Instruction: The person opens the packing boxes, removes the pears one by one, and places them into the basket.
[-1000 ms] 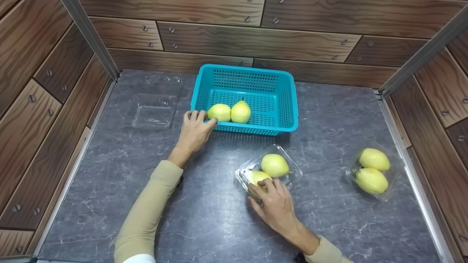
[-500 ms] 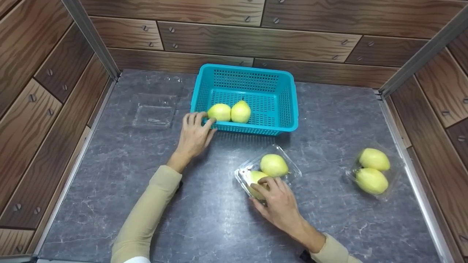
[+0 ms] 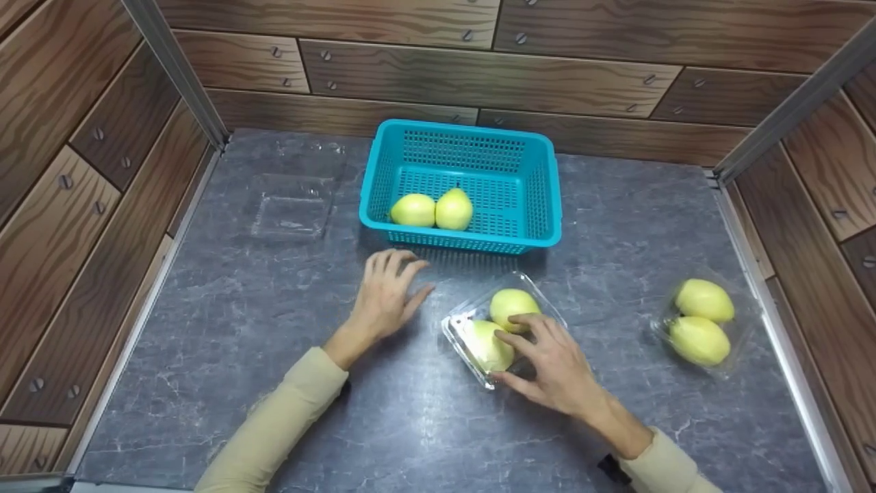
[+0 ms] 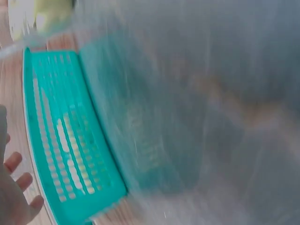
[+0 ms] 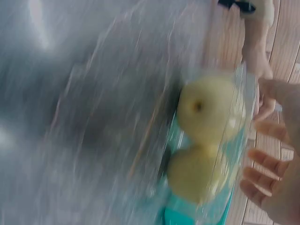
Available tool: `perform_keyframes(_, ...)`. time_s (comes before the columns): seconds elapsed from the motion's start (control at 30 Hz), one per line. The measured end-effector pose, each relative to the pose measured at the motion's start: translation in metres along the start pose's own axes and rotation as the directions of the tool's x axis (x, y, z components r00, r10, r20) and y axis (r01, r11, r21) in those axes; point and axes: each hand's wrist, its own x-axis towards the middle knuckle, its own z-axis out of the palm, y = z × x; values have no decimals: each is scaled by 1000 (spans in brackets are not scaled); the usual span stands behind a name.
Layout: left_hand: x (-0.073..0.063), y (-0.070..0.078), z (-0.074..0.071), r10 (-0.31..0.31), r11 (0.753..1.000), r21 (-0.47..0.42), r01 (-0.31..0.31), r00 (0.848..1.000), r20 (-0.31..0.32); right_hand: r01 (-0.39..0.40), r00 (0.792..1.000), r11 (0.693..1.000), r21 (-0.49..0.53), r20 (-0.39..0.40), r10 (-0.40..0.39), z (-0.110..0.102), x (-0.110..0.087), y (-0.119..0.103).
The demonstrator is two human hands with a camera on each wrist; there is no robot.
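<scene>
A clear plastic box [image 3: 467, 352] with two yellow-green pears [image 3: 489, 346] lies at the middle of the table. Over its right side hovers my right hand [image 3: 558, 370], fingers spread and loosely bent; in the right wrist view the fingers [image 5: 265, 180] stand apart from the box wall. My left hand [image 3: 383, 298] is in the air left of the box and in front of the basket, fingers relaxed, holding nothing. The turquoise basket [image 3: 472, 241] holds two more pears [image 3: 434, 210] at its front left. In the left wrist view, the left fingers [image 4: 26, 182] show beside the blurred basket.
At the right edge lies another clear box with two pears [image 3: 701, 322]. Clear plastic packaging [image 3: 291, 212] lies at the back left, hard to make out. Wood-patterned walls [image 3: 493, 82] enclose the grey table [image 3: 410, 445] at the back and sides.
My left hand has left the basket's front left rim and come toward the box. My right hand has drawn back to the right, off the nearer pear. The box has hardly moved.
</scene>
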Motion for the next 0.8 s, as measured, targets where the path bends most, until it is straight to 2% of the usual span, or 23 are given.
perform_keyframes(0.2,-15,29,-2,43,999,-36,-39,994,103,53,996,995,81,66,-59,-6,-2,27)
perform_keyframes(0.4,-25,54,-4,91,994,-73,-79,980,179,23,990,991,132,134,-41,-11,-3,50)
perform_keyframes(0.63,-30,83,-6,112,989,-126,-81,959,261,71,988,990,124,126,-87,-7,-9,68)
perform_keyframes(0.8,-33,98,-7,138,989,-93,-118,958,250,70,988,989,130,128,-87,-4,-13,74)
